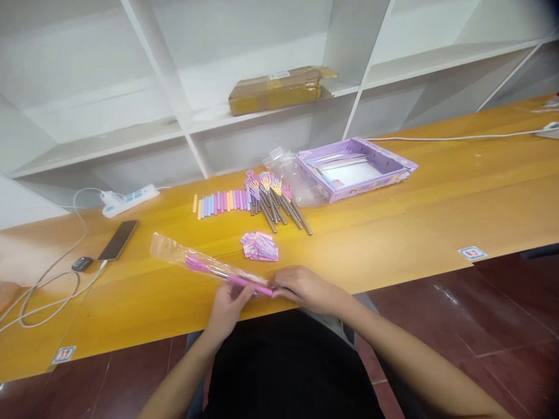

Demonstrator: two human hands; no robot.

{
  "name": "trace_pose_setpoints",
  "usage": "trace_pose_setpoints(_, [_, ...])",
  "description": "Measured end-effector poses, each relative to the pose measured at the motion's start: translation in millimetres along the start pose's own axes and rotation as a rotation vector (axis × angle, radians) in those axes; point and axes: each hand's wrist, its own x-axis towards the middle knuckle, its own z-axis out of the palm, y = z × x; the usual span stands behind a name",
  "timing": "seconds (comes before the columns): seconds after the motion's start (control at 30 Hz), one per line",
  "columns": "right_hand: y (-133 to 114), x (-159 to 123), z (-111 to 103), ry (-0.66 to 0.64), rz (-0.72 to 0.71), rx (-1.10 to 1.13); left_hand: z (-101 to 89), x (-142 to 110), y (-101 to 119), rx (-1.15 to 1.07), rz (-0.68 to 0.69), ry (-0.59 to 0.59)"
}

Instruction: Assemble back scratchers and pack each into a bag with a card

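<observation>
A pink back scratcher with a hand-shaped head and a short metal shaft lies inside a long clear plastic bag, held slanting above the table's front edge. My left hand is closed round the pink handle, thumb on top. At the handle's right end, my right hand is closed, its fingers pinching the bag's end; exactly what lies under those fingertips is hidden. Just beyond is a small heap of printed pink cards. Behind them lie piled back scratcher heads with metal shafts and a row of coloured handles.
A purple tray-like box stands at the back right, beside crumpled clear bags. To the left are a phone, a black mouse, cables and a power strip. A taped carton sits on the white shelf.
</observation>
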Motion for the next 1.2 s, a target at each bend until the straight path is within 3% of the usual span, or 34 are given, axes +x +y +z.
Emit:
trace_pose_setpoints(0.07, [-1.7, 1.3, 2.0, 0.009, 0.038, -0.043, 3.2, -0.3, 5.1, 0.131, 0.009, -0.151])
trace_pose_setpoints(0.13, [-4.2, 2.6, 4.2, 0.016, 0.072, -0.105, 6.3, 0.8, 8.9, 0.216, 0.02, -0.197])
trace_pose_setpoints(0.27, [-8.5, 3.5, 5.8, 0.013, 0.078, -0.166, 7.5, 2.2, 6.6, 0.301, 0.011, -0.162])
trace_pose_setpoints(0.43, [-7.4, -3.0, 1.8, 0.04, 0.127, -0.046, 2.3, -1.1, -1.4, 0.166, -0.02, -0.001])
trace_pose_setpoints(0.53, [-5.6, -6.1, 2.0, 0.058, 0.022, -0.016, 0.8, -2.4, -1.1, 0.086, -0.007, 0.027])
trace_pose_setpoints(0.7, [-6.2, -5.4, 7.0, 0.11, -0.244, -0.279, 0.8, -3.1, 1.8, 0.05, -0.046, -0.009])
trace_pose_setpoints(0.83, [-9.5, -7.4, 7.9, 0.201, -0.244, -0.32, -0.6, -2.6, 0.9, 0.047, -0.019, 0.015])
trace_pose_setpoints(1.0, [-13.5, -10.6, 6.1, 0.289, -0.265, -0.329, -0.8, -2.5, -4.6, 0.112, -0.008, -0.047])
trace_pose_setpoints(1.2, [-13.1, -0.7, 5.2, 0.331, -0.266, -0.164, 0.7, -6.5, 8.4, 0.29, 0.102, -0.237])
